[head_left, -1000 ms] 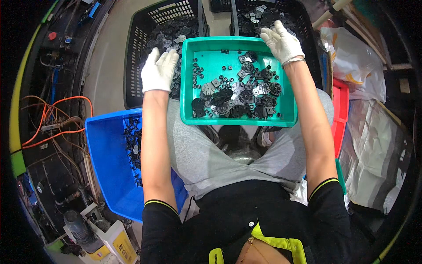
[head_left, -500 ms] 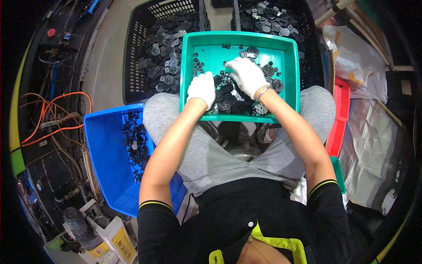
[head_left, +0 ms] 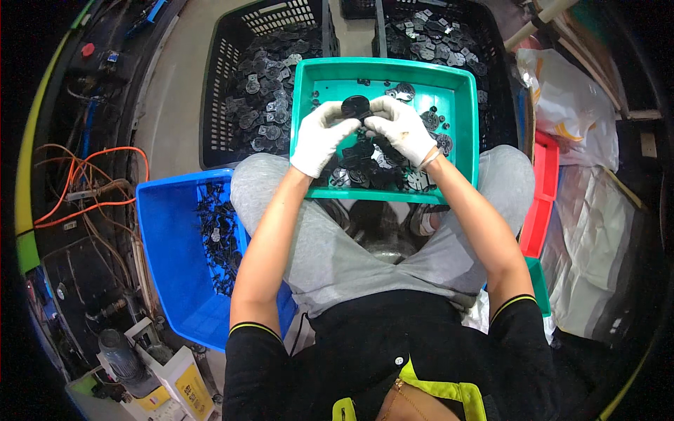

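Observation:
Both hands wear white gloves and meet above a green tray (head_left: 386, 70) that rests across my knees. A round black plastic part (head_left: 356, 107) is held up between them. My left hand (head_left: 322, 137) pinches its left side, thumb and fingers closed on it. On the other side my right hand (head_left: 404, 130) has its thumb and fingers closed at the part's right edge; its fingertips are partly hidden. Below the hands, the tray holds a pile of black disc-shaped parts (head_left: 361, 168). Small black round pieces (head_left: 433, 119) lie loose around them.
Two black crates (head_left: 210, 105) (head_left: 502, 77) full of flat dark parts stand beyond the tray. A blue bin (head_left: 165, 259) with thin black pieces is at my left. Red trays (head_left: 539, 196) and plastic sheeting (head_left: 590, 238) lie at right. Orange cable (head_left: 105, 151) runs along the machinery.
My hands have come together over the tray. The left moved up and the right drew back slightly; the round black part is now lifted between them.

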Tool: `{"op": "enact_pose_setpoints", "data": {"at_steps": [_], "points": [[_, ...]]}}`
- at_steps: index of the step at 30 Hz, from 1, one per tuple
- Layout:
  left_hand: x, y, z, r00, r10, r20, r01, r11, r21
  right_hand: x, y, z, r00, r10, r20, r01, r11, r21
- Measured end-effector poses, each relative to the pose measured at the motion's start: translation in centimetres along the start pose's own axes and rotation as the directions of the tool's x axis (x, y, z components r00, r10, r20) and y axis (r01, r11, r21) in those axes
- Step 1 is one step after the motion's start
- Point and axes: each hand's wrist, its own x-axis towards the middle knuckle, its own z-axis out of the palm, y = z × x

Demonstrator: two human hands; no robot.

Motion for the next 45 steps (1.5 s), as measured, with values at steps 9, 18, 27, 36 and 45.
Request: {"op": "enact_pose_setpoints", "data": {"at_steps": [9, 18, 27, 36, 45], "points": [[-0.3, 0.0, 0.2, 0.978, 0.207, -0.015, -0.207, 0.978, -0.007, 0.2, 0.8, 0.5, 0.989, -0.131, 0.064, 0.133, 0.99, -0.04], [2.0, 1.6, -4.5, 0.671, 0.054, -0.74, -0.229, 0.964, -0.137, -0.4, 1.1, 4.5, 0.698, -0.424, 0.577, 0.711, 0.315, -0.628], [3.1, -1.6, -7.6, 0.581, -0.105, -0.807, 0.084, 0.994, -0.069, 0.0, 3.1, 5.4, 0.773, -0.195, 0.604, 0.634, 0.19, -0.75], [0.8, 1.9, -1.4, 0.994, 0.081, -0.075, -0.052, 0.943, 0.328, -0.8, 1.0, -0.8, 0.975, -0.185, 0.123, 0.222, 0.828, -0.515], [-0.3, 1.7, 0.0, 0.934, -0.27, 0.233, 0.242, 0.96, 0.14, -1.3, -1.6, -2.5, 0.991, -0.097, 0.092, 0.116, 0.966, -0.231]]}}
